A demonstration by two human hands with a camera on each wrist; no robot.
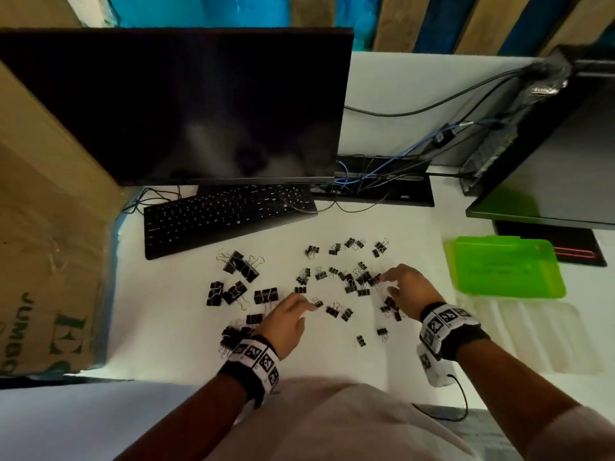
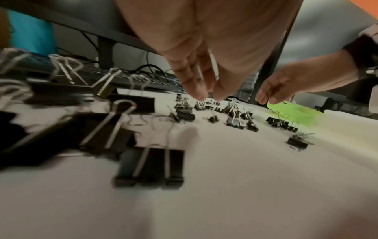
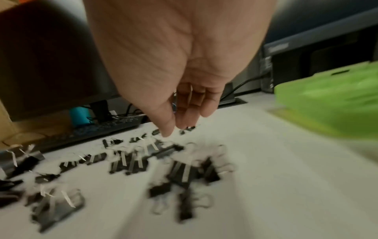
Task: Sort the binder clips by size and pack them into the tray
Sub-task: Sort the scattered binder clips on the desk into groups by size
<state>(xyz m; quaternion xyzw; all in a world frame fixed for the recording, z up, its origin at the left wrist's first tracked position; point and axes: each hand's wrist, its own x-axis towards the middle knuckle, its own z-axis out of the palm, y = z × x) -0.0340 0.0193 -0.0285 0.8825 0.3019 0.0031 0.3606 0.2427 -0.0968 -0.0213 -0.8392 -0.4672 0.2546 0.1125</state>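
- Left hand [image 1: 287, 319] hovers with fingers loosely extended over the small binder clips [image 1: 352, 281] scattered mid-table; large binder clips [image 1: 240, 266] lie left.
- Right hand [image 1: 407, 289] reaches into the small cluster; whether it pinches anything I cannot tell.
- Risks: sizes could get mixed; a clip could spring away; the green tray [image 1: 507, 267] sits far right, so carried clips could drop.

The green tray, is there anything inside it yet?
No clips show in the green tray; only faint dark marks on its floor, too blurry to read. The binder clips all lie on the white table. Both wrist views show only its blurred edge.
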